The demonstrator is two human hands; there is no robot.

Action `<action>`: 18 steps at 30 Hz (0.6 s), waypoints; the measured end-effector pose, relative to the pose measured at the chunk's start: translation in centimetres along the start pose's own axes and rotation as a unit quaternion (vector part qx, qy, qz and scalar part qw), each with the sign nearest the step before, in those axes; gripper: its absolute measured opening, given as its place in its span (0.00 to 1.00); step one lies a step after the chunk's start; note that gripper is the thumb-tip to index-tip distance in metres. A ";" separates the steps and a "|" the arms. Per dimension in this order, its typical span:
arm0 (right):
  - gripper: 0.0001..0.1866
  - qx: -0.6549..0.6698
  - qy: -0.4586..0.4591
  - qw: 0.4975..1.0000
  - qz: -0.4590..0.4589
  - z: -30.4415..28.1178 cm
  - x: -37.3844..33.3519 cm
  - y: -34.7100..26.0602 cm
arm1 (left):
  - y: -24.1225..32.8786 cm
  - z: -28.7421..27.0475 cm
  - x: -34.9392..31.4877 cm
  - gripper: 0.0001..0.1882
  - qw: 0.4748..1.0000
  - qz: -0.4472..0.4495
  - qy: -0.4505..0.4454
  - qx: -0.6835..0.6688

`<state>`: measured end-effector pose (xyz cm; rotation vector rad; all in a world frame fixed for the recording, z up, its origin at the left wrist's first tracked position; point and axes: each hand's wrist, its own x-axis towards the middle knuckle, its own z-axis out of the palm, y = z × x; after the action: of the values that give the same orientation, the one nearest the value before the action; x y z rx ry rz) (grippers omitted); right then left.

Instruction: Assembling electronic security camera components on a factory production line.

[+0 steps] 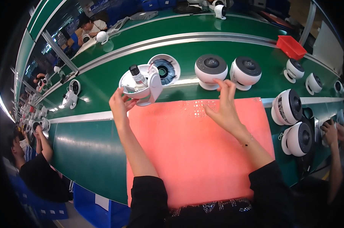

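Observation:
My left hand (pixel 122 105) is closed on the lower rim of an opened white camera housing (pixel 144 91), left of centre at the far edge of the pink mat (pixel 194 152). A black lens barrel (pixel 134 70) stands up from inside it. Just behind lies a round white shell (pixel 175 62) with a dark ringed inside. My right hand (pixel 226 108) hovers over the far right of the mat, thumb and fingers apart and holding nothing. Its fingertips are close to a white ball-shaped camera with a grey top (pixel 211 78); whether they touch it I cannot tell. A clear dotted sheet (pixel 198 109) lies beside the thumb.
More ball-shaped cameras (pixel 246 74) stand to the right, two of them (pixel 296 139) at the mat's right side. A red bin (pixel 291 47) sits at the back right. Metal rails (pixel 187 37) cross the green bench. People (pixel 35 167) work at left, far left and right.

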<state>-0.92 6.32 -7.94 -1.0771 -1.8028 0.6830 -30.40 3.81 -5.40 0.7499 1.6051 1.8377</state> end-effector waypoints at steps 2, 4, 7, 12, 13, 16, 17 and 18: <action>0.38 -0.180 0.011 0.967 -0.181 -1.1 -0.7 -0.9 | 0.7 -0.9 -0.7 0.25 0.999 0.003 -0.029 0.024; 0.37 -0.220 0.017 0.949 -0.226 -1.4 -1.1 -0.7 | 1.1 -0.7 -1.5 0.22 0.998 0.009 -0.057 0.037; 0.33 -0.278 0.053 0.919 -0.273 -1.0 -1.5 0.6 | 0.6 -0.4 -1.5 0.20 0.994 -0.003 -0.098 0.046; 0.17 -0.212 0.050 0.893 -0.394 -2.7 -2.8 2.9 | 0.5 2.2 -3.4 0.25 0.987 -0.032 -0.157 0.022; 0.17 -0.207 0.054 0.891 -0.402 -3.1 -3.3 2.8 | -0.1 2.0 -3.2 0.27 0.984 -0.051 -0.169 0.019; 0.20 -0.121 0.037 0.910 -0.394 -4.7 -5.7 1.7 | -2.3 1.7 -2.1 0.22 0.940 -0.132 -0.309 -0.050; 0.20 -0.058 0.010 0.929 -0.364 -5.1 -6.6 1.2 | -3.6 2.0 -2.4 0.18 0.933 -0.147 -0.327 -0.017; 0.20 0.027 -0.078 0.953 -0.290 -6.0 -8.0 0.6 | -5.4 2.3 -1.4 0.15 0.871 -0.087 -0.484 0.015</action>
<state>6.37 -0.38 -9.04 -0.4179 -2.0870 0.4586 -27.48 4.86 -10.51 1.2292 0.9700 0.9959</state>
